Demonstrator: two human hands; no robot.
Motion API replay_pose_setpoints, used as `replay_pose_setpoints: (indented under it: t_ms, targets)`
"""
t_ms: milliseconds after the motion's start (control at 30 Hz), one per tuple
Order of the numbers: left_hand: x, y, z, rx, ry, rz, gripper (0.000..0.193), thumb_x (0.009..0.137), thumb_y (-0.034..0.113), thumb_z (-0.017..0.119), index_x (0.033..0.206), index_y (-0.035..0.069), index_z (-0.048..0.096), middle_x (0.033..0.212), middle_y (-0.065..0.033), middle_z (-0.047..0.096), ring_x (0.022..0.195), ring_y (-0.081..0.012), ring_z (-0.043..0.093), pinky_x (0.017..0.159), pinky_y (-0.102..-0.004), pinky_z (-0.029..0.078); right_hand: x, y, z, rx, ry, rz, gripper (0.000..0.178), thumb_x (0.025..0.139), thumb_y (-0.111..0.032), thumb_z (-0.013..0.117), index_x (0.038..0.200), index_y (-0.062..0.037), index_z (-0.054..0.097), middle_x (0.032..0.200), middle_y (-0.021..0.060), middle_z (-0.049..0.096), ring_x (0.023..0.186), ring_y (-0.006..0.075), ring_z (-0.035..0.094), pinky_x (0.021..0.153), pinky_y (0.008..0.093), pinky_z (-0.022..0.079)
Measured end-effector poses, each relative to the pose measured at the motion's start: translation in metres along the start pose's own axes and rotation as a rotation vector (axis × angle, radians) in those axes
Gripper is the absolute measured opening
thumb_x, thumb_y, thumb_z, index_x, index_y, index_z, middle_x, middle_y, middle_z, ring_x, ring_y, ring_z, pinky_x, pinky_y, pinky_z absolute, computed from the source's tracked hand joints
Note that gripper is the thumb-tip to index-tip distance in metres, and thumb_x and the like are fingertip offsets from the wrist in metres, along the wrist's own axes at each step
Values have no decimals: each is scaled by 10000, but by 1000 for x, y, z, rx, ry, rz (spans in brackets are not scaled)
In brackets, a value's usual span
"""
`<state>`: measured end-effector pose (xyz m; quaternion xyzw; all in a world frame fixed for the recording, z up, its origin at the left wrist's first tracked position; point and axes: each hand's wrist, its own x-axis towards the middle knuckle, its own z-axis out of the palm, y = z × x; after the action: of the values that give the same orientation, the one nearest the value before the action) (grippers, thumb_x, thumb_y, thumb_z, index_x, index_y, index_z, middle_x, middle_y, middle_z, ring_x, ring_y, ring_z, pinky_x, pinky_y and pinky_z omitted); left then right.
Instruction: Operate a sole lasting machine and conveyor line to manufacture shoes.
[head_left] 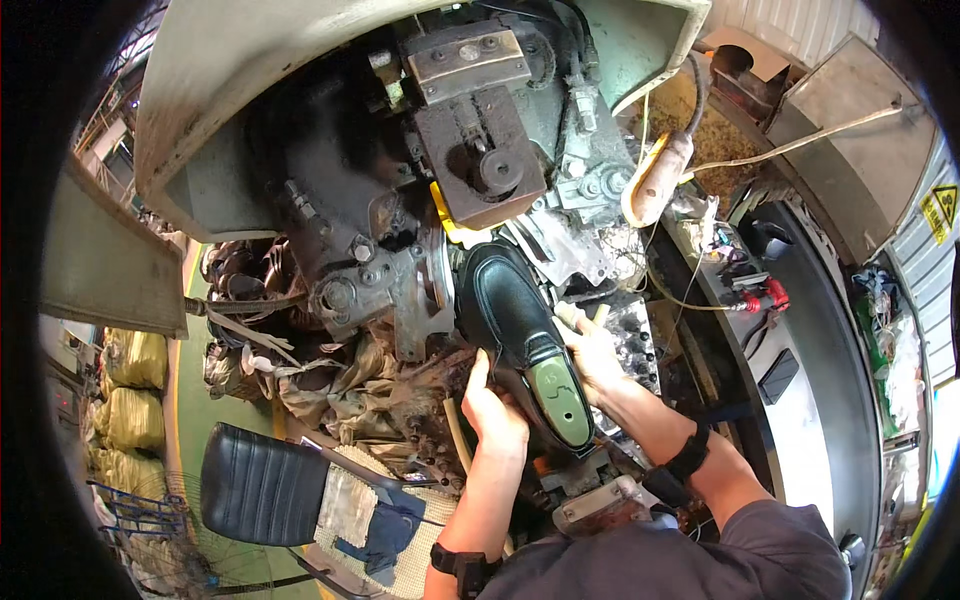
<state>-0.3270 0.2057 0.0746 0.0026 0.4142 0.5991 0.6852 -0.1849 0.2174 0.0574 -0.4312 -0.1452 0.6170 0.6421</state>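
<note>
Head view: a glossy black leather shoe (pixel 500 300) encloses a hard green plastic last (pixel 557 387), its toe just below a dark metal machine block (pixel 480 160). The left hand (pixel 495 412) holds its left side, thumb uppermost; the right hand (pixel 600 365) holds its right side. The leather looks supple and slick, but the last should make the whole stiff and fairly weighty, best gripped toward the heel. Bulging yellow sacks (pixel 137 415) stand stacked at far left, contents hidden.
</note>
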Motion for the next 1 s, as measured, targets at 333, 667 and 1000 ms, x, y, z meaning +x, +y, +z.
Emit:
replay_pose_setpoints:
  t_ms: [333,667,1000]
  targets:
    - [36,-25,-16,-48,-26,208,296,968,229,655,1070,-47,673,1069,-105,690,958,-226,639,874,-342,490,21,18,-12,-41,-140,-70,662,883,-205,732,1446,2,453,1589,145,276,1486,235,179,1221,334,11]
    - [43,-30,-24,-185,-75,79,316,979,250,645,1133,-25,666,1102,-104,694,955,-230,660,867,-361,529,23,20,-13,-23,18,-24,782,864,-243,785,1458,72,385,1625,102,-123,1463,189,207,1113,333,369]
    - [26,-21,-6,-121,-68,-11,405,997,398,578,1179,49,673,1169,-73,695,1008,-253,659,910,-386,526,12,10,-6,84,-18,19,632,896,-242,758,1380,43,469,1358,99,519,1283,199,451,1084,329,373]
